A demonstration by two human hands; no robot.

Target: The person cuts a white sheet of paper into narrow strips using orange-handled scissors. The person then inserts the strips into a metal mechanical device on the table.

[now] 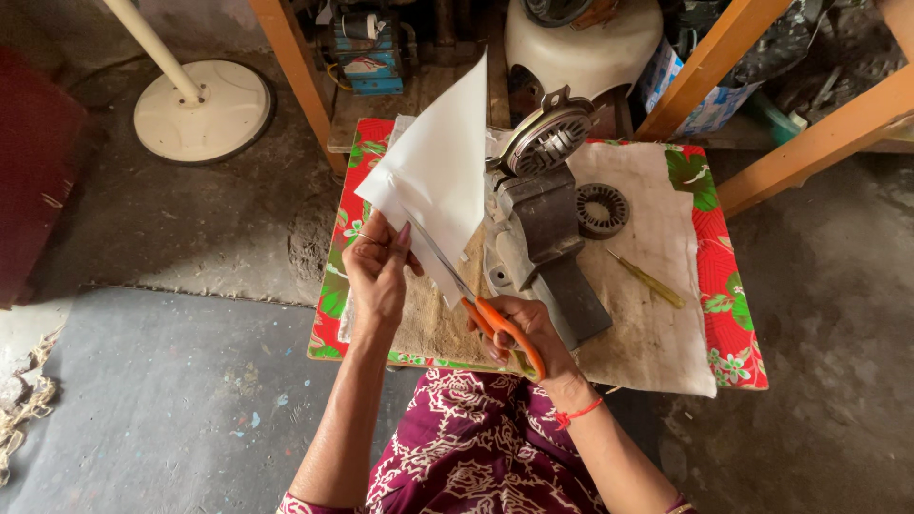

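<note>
Maroon patterned cloth covers our lap nearest the lens, and just above it our right hand (528, 328) works: its fingers (495, 350) are clenched through the orange plastic handles of steel-bladed scissors (476, 306), whose blades run up and left into a large white paper sheet (438, 171). Our left hand (376, 271) grips the sheet's lower left edge, thumb and fingers pinching it upright over the table (733, 333). We judge the cut is under way, blades partly into the paper; carrying on calls for keeping the sheet taut and feeding it straight. Beyond the paper sits a grey metal motor housing (543, 214), with a small ringed stator (603, 209) and a thin yellow-green tool (647, 279) on the dusty white cloth (657, 333).
</note>
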